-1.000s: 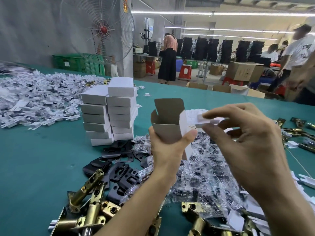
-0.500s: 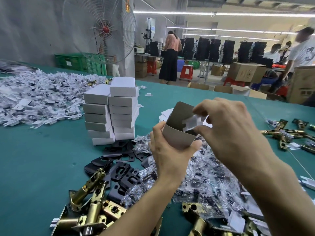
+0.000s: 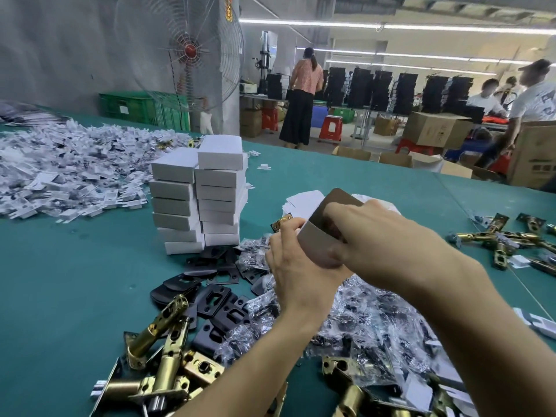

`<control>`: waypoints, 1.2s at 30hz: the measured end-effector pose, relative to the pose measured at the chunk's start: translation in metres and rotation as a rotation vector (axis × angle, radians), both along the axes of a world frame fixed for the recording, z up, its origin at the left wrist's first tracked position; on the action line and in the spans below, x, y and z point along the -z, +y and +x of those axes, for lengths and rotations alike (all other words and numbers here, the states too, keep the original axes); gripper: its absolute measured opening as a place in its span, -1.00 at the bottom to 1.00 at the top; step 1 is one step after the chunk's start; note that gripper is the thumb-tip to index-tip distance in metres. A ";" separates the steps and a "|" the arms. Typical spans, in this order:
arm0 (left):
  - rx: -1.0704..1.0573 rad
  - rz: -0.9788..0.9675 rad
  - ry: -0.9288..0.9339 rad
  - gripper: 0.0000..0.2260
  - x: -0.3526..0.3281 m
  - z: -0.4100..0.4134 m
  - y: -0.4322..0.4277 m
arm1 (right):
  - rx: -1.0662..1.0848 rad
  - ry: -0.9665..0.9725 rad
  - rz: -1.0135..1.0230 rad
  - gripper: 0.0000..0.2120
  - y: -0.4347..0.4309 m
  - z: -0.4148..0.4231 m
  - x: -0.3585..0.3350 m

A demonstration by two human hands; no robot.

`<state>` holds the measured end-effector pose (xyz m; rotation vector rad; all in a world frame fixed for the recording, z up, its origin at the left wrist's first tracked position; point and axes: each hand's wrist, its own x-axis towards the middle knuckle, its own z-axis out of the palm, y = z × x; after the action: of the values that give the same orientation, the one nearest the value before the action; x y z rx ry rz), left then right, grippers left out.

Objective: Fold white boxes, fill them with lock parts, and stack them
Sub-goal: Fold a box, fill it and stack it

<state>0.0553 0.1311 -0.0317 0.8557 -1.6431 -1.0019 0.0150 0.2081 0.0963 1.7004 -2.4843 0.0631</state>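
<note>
An open white box [image 3: 314,236] with a brown inside is held above the green table [image 3: 75,281]. My left hand [image 3: 291,266] grips it from below and the left. My right hand [image 3: 370,236] curls over its open top with fingers reaching inside; the white part it carried is hidden there. Two stacks of closed white boxes [image 3: 201,200] stand to the left. Beneath my hands lie bagged screws [image 3: 361,326], black strike plates [image 3: 216,302] and brass latches [image 3: 162,356].
A heap of white paper inserts [image 3: 66,173] covers the far left. More brass latches [image 3: 505,239] lie at the right. Flat white box blanks [image 3: 301,201] sit behind my hands. A fan [image 3: 186,52], cartons and people stand beyond the table.
My right hand carried a small white part from beside the box down into its open top. The box and both hands dropped lower and tilted toward the right.
</note>
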 end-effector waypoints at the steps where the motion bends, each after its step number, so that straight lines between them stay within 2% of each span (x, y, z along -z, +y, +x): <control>1: 0.010 0.024 -0.003 -0.32 -0.001 0.000 0.000 | 0.007 -0.024 -0.005 -0.84 0.001 -0.001 0.000; 5: 0.041 0.040 -0.046 -0.42 -0.001 0.001 -0.002 | 0.013 -0.054 0.005 -0.74 0.003 -0.005 0.004; 10: 0.027 -0.066 -0.166 -0.33 0.008 0.003 -0.005 | 0.026 -0.260 0.147 -0.62 -0.006 -0.017 0.006; 13: 0.046 0.017 -0.090 -0.32 0.005 0.002 -0.006 | 0.020 -0.341 0.071 -0.62 -0.006 -0.024 0.009; 15: 0.083 0.158 0.038 -0.28 -0.001 0.001 -0.006 | -0.042 -0.290 -0.192 -0.73 -0.005 -0.028 0.012; 18: 0.135 0.360 0.272 -0.25 -0.007 0.003 -0.007 | -0.169 -0.254 -0.834 -0.95 -0.001 -0.022 0.013; 19: 0.131 0.387 0.326 -0.26 -0.009 0.005 -0.008 | -0.174 -0.238 -0.972 -0.94 -0.001 -0.020 0.017; 21: 0.095 0.383 0.392 -0.28 -0.015 0.008 -0.011 | -0.102 -0.302 -1.033 -0.89 -0.005 -0.020 0.032; 23: 0.032 0.328 0.422 -0.27 -0.026 0.012 -0.014 | 0.042 -0.425 -0.835 -0.87 -0.013 -0.024 0.053; 26: -0.050 0.211 0.425 -0.26 -0.038 0.018 -0.022 | 0.107 -0.532 -0.312 -0.86 -0.028 -0.021 0.089; 29: -0.036 0.172 0.382 -0.15 -0.042 0.021 -0.029 | -0.057 -0.487 -0.149 -0.92 -0.050 0.000 0.116; 31: -0.003 0.203 0.360 -0.07 -0.043 0.021 -0.033 | -0.199 -0.448 -0.094 -0.73 -0.064 0.015 0.127; 33: 0.018 0.221 0.351 -0.05 -0.043 0.023 -0.037 | -0.259 -0.371 0.069 -0.58 -0.074 0.026 0.135; 34: 0.025 0.218 0.349 -0.04 -0.044 0.024 -0.040 | -0.271 -0.331 0.133 -0.61 -0.078 0.029 0.135; 36: 0.029 0.206 0.345 -0.05 -0.045 0.026 -0.044 | -0.304 -0.347 0.146 -0.95 -0.081 0.036 0.132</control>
<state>0.0817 0.0874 0.0130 0.7451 -1.2781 -1.2781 0.0509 0.1267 -0.0357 2.2931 -2.4806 0.2298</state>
